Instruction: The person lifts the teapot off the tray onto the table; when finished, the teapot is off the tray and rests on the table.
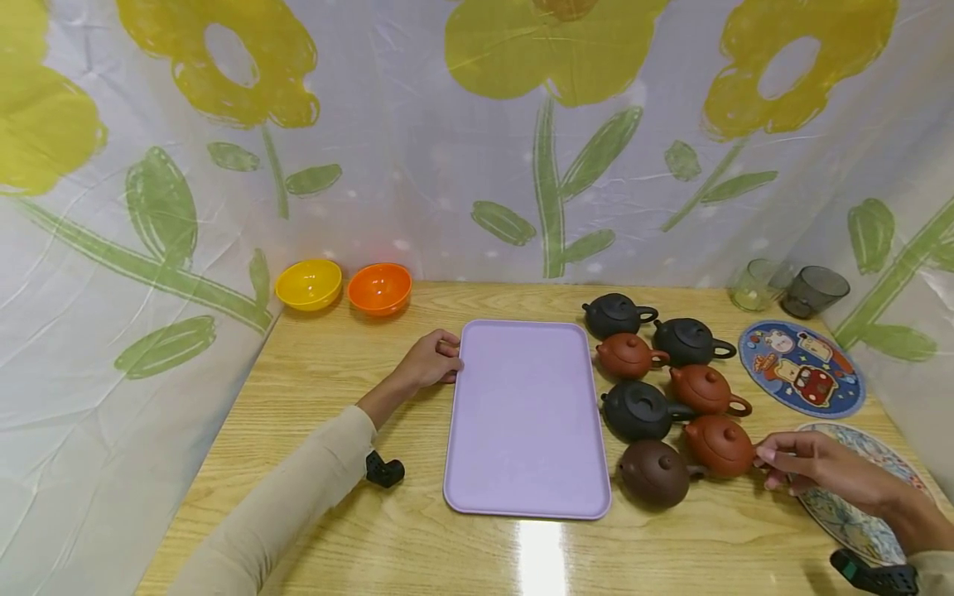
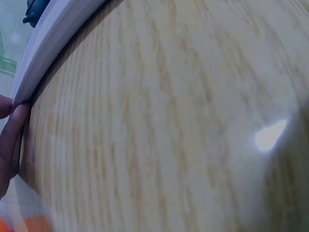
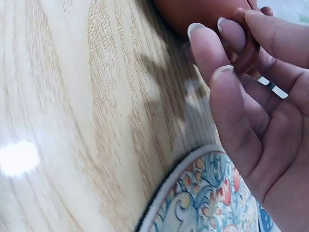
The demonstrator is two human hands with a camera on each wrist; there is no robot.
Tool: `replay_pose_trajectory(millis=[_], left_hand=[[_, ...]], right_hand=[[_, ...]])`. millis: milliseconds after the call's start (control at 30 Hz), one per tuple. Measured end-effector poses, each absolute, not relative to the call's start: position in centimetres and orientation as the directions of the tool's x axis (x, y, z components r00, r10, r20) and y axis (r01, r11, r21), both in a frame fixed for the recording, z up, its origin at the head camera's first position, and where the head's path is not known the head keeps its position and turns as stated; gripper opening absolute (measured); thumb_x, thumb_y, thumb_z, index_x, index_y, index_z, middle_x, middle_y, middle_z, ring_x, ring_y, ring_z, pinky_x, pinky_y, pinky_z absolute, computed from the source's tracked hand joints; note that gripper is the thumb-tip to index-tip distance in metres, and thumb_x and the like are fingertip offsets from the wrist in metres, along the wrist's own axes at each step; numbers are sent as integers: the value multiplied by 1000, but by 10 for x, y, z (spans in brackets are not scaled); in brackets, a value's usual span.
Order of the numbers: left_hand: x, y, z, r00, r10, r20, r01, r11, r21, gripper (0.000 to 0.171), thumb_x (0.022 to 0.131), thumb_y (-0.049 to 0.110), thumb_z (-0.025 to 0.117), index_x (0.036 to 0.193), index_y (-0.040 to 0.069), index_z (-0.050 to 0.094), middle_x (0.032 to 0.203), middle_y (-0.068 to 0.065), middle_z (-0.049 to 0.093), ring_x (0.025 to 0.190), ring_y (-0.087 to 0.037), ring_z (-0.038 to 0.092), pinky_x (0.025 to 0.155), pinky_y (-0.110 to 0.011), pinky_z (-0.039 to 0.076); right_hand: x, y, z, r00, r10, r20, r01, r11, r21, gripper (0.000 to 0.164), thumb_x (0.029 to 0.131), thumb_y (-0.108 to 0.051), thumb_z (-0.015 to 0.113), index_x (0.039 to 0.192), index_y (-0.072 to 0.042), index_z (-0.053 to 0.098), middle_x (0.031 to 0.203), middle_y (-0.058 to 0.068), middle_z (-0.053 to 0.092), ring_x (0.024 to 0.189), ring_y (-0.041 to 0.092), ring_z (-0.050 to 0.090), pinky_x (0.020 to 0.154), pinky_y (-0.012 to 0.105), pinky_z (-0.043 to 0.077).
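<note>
A lilac rectangular tray point(image 1: 527, 418) lies on the wooden table. My left hand point(image 1: 434, 358) is at its left edge, and in the left wrist view the thumb and fingers point(image 2: 13, 126) pinch the rim. To the right of the tray, my right hand point(image 1: 835, 468) holds the loop handle of a reddish-brown clay teapot point(image 1: 720, 447). In the right wrist view the fingers point(image 3: 208, 48) curl through and around that handle point(image 3: 249, 57), with the teapot's body partly cut off at the top. A dark brown teapot point(image 1: 652, 473) sits just left of the held one.
Farther back stand two more reddish teapots point(image 1: 628, 356) and three black ones point(image 1: 637, 410). Two round patterned placemats point(image 1: 803, 369) lie at the right, one under the right forearm. Two tinted glasses point(image 1: 816, 291) are at the back right; yellow point(image 1: 309, 285) and orange point(image 1: 380, 290) bowls stand back left.
</note>
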State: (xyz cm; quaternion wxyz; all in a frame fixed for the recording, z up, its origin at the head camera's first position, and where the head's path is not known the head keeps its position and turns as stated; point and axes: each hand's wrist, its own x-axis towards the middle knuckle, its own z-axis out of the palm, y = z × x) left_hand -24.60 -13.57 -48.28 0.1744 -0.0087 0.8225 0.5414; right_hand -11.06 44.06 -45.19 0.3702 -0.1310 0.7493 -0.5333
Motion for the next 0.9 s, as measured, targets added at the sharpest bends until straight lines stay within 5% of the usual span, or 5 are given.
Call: replay_pose_trajectory(millis=[433, 667, 900], left_hand=[[-245, -136, -485, -944, 131, -301, -217, 441, 871, 42, 91, 4, 68, 130, 4, 52, 111, -14, 55, 88, -20, 63, 73, -29, 63], [-243, -137, -485, -954, 114, -279, -215, 389, 896, 40, 90, 5, 68, 127, 2, 54, 109, -14, 58, 84, -19, 64, 70, -28, 63], [-234, -142, -485, -967, 125, -224, -160, 387, 908, 36, 94, 11, 66, 127, 1, 56, 106, -14, 63, 75, -16, 65, 66, -26, 61]], right_hand=[[-115, 437, -451, -701, -518, -490, 210, 506, -836, 31, 110, -16, 38, 118, 6, 58, 99, 7, 67, 86, 23, 66, 70, 39, 58], [-109, 438, -448, -805, -361, -470, 171, 618, -768, 38, 109, -22, 41, 127, 9, 54, 104, 4, 68, 88, 17, 68, 71, 37, 60], [-100, 433, -444, -932, -200, -304, 101, 662, -743, 39, 109, -25, 43, 124, 8, 58, 93, 2, 68, 78, 20, 65, 64, 32, 56]])
